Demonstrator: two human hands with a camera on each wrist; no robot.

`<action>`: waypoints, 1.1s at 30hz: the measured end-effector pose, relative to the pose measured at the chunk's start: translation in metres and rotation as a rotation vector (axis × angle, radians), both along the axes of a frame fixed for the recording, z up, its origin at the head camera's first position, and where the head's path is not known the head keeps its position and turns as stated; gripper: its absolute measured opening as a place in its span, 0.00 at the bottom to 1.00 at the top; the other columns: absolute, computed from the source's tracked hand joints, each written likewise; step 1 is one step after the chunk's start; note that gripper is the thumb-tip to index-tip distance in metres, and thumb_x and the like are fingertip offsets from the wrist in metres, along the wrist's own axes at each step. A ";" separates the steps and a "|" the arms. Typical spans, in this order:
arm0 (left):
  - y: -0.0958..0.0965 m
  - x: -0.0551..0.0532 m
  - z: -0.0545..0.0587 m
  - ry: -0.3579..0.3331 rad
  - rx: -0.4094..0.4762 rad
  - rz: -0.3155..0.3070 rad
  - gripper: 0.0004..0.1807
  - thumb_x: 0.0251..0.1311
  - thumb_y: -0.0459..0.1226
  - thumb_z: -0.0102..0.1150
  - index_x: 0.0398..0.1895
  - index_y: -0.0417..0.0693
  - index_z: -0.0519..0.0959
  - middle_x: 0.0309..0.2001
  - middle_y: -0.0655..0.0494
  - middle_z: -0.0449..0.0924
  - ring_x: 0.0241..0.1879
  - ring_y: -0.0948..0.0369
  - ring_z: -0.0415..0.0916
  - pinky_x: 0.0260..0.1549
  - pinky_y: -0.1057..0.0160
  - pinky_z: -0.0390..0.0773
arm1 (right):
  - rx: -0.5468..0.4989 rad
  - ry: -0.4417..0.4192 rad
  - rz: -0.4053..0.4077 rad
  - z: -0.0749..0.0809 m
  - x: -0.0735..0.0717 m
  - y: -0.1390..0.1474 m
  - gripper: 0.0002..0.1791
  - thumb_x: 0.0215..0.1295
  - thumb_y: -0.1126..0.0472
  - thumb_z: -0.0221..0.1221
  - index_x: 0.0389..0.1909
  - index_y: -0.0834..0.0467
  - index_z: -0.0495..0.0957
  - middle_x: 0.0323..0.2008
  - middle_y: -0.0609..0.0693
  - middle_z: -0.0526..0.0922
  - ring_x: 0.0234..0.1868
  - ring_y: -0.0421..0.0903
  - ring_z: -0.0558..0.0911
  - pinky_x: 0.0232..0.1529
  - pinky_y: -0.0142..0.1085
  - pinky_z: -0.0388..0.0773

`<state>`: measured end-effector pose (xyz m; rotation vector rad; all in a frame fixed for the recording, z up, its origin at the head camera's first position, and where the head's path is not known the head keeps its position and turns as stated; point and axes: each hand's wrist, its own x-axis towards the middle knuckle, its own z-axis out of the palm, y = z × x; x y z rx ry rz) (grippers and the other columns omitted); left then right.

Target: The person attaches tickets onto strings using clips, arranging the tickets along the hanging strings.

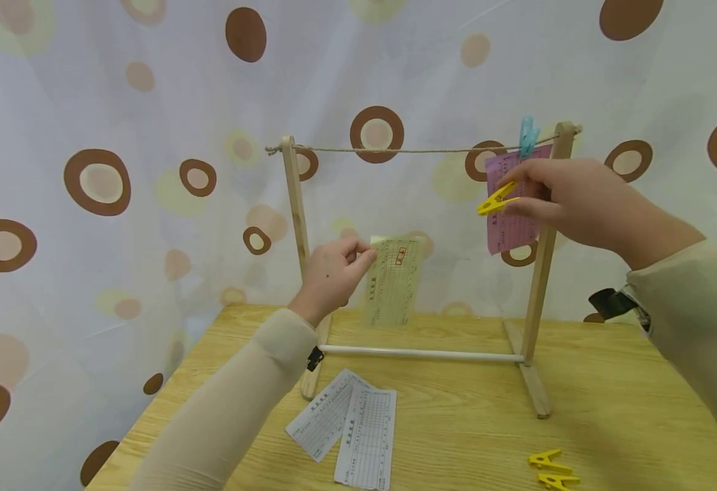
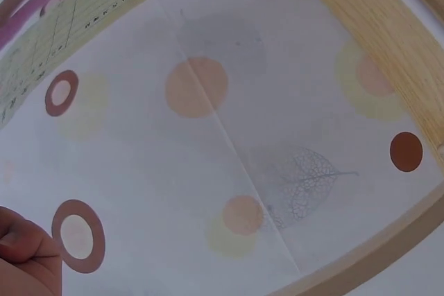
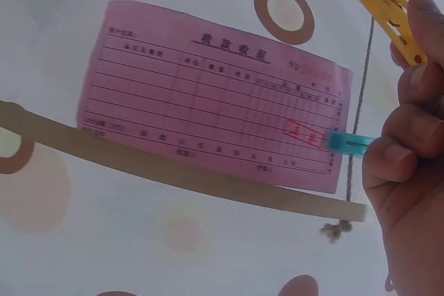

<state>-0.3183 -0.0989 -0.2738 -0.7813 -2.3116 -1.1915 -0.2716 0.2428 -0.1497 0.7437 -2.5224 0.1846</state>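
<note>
My left hand (image 1: 335,273) pinches a pale yellow receipt slip (image 1: 393,283) by its upper left edge; the slip hangs upright below the string, a red stamp near its top. Between thumb and fingertips my right hand (image 1: 569,198) holds a yellow clothespin (image 1: 496,199). Behind that hand a pink receipt slip (image 3: 215,95) hangs at the right end of the string (image 1: 413,150), gripped by a blue clothespin (image 1: 527,136). In the left wrist view the yellow slip (image 2: 76,25) crosses the upper left corner.
A wooden frame with a right post (image 1: 545,273) and a left post (image 1: 297,204) carries the string. A white bar (image 1: 419,352) joins its feet. Two white slips (image 1: 367,436) overlap on the wooden table (image 1: 456,423). More yellow clothespins (image 1: 548,462) lie at the front right.
</note>
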 end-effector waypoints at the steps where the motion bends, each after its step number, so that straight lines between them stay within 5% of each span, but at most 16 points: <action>1: 0.003 -0.001 0.002 0.009 -0.003 0.003 0.09 0.73 0.45 0.57 0.37 0.53 0.82 0.17 0.57 0.61 0.09 0.62 0.56 0.12 0.63 0.62 | 0.016 0.011 0.005 0.005 -0.001 -0.002 0.17 0.71 0.53 0.64 0.54 0.57 0.79 0.25 0.46 0.73 0.24 0.44 0.69 0.25 0.36 0.67; 10: 0.027 -0.012 0.016 0.046 0.004 0.011 0.09 0.73 0.44 0.58 0.37 0.52 0.83 0.18 0.56 0.60 0.17 0.62 0.53 0.24 0.63 0.62 | 0.087 0.043 0.049 0.044 -0.015 -0.022 0.11 0.68 0.55 0.67 0.44 0.56 0.82 0.30 0.48 0.76 0.31 0.46 0.72 0.29 0.38 0.70; 20: 0.048 -0.024 0.037 0.063 -0.003 0.026 0.10 0.74 0.45 0.57 0.38 0.51 0.82 0.19 0.56 0.63 0.17 0.61 0.57 0.23 0.64 0.62 | 0.086 -0.032 -0.047 0.081 -0.028 -0.033 0.10 0.72 0.53 0.62 0.41 0.56 0.85 0.32 0.52 0.83 0.32 0.50 0.75 0.28 0.39 0.72; 33: 0.069 -0.034 0.061 0.077 0.064 0.051 0.11 0.74 0.46 0.56 0.39 0.52 0.83 0.22 0.56 0.67 0.23 0.61 0.59 0.26 0.65 0.61 | 0.093 -0.061 -0.100 0.093 -0.041 -0.034 0.14 0.76 0.51 0.57 0.42 0.58 0.84 0.33 0.53 0.84 0.35 0.51 0.73 0.29 0.41 0.70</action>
